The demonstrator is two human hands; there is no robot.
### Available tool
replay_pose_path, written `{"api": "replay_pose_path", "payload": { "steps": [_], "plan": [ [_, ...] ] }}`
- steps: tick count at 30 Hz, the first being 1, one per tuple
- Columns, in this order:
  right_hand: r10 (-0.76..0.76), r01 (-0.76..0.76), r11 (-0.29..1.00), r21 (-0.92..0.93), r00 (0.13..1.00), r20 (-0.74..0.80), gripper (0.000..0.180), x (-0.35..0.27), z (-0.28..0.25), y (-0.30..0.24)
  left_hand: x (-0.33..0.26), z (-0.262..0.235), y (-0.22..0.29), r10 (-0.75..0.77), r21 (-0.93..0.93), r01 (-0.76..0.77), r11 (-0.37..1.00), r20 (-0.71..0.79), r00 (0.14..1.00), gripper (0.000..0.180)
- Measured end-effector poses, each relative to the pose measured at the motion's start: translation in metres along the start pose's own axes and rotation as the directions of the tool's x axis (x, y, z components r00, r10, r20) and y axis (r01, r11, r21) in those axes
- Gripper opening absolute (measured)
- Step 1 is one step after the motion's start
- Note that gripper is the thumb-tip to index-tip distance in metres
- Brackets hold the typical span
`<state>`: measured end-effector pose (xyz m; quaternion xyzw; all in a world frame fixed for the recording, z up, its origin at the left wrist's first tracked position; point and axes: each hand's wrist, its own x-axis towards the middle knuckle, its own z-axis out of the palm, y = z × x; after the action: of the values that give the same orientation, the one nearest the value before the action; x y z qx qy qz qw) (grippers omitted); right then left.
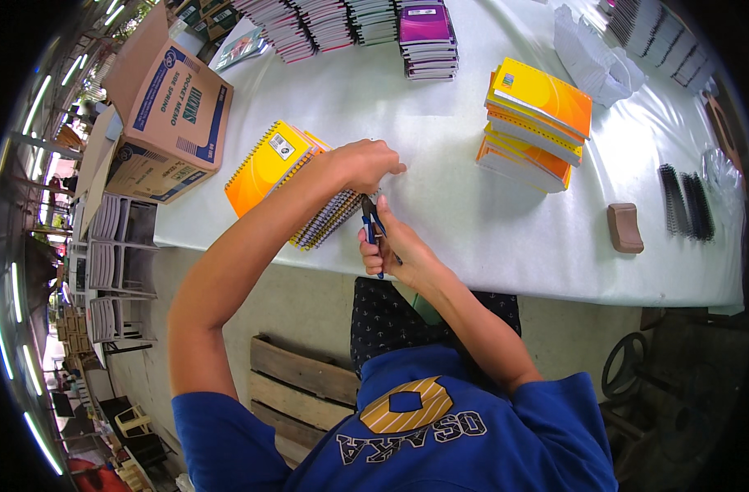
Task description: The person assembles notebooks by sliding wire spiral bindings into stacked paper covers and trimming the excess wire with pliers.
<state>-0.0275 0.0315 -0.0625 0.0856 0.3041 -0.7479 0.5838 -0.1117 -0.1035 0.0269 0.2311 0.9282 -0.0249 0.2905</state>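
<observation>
- An open brown cardboard box point(171, 115) with blue print lies at the surface's point(440, 164) far left corner;
- small white labels point(282, 146) sit on the orange-yellow notebook covers.

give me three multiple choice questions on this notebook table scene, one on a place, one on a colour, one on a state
1. Where does the cardboard box sit?
A. at the table's left end
B. on the floor under the table
C. on top of the purple notebooks

2. What colour are the handles of the pliers in the right hand?
A. red
B. blue
C. green

3. What is the left hand doing?
A. resting flat on bare table
B. lifting the cardboard box
C. closed over the wire spines of the orange and yellow notebooks

Answers: 1 A, the box stands on the white table at its left end, flap open. 2 B, blue grips show between the fingers. 3 C, the fist sits on the stack's wire-bound edge, right above the pliers' tip.
</observation>
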Motion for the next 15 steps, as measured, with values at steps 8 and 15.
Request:
{"api": "replay_pose_path", "payload": {
  "steps": [8,15],
  "plan": [
    [0.047,-0.040,0.997,0.072,0.995,-0.092,0.078,-0.001,-0.002,-0.010,0.005,0.000,0.008,-0.069,-0.047,0.065,0.997,-0.091,0.993,0.070],
    [0.063,-0.058,0.996,0.064,0.995,-0.082,0.075,-0.003,-0.001,-0.012,0.005,0.008,0.007,-0.071,-0.053,0.065,0.997,-0.127,0.989,0.074]
  ]
}}
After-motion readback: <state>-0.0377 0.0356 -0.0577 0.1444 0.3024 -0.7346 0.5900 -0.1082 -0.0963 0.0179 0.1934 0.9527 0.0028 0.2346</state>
